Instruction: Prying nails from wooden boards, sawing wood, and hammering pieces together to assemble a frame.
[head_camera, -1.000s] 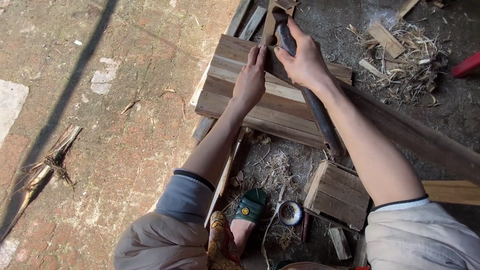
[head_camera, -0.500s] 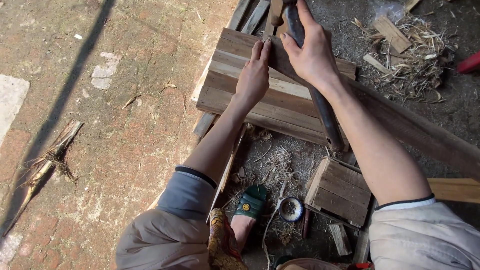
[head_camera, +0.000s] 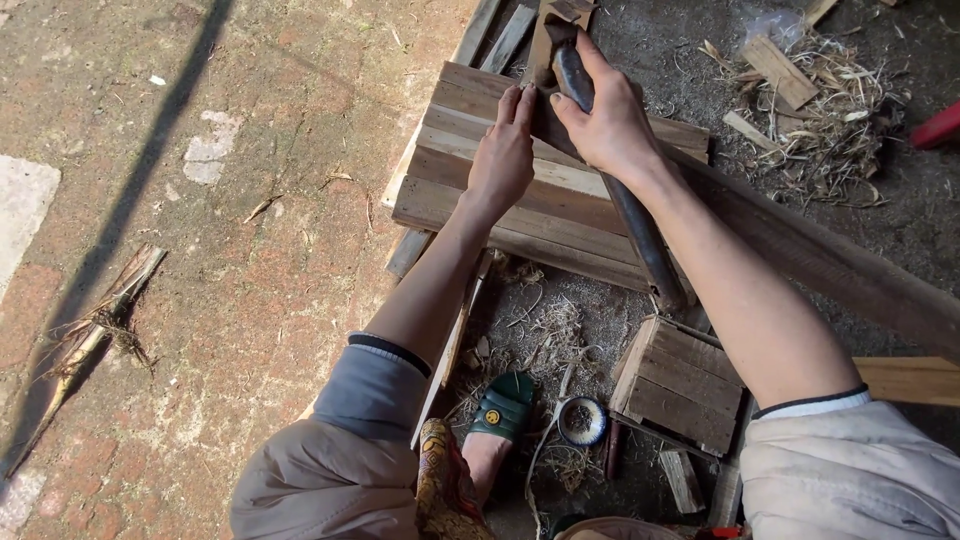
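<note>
right hand (head_camera: 610, 120) slid up dark bar (head_camera: 630, 215) | weathered slatted wooden panel (head_camera: 500, 200)

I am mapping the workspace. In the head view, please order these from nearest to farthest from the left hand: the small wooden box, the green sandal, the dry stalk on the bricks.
1. Small wooden box, lower right of the left hand.
2. Green sandal, directly below.
3. Dry stalk, far left.
</note>
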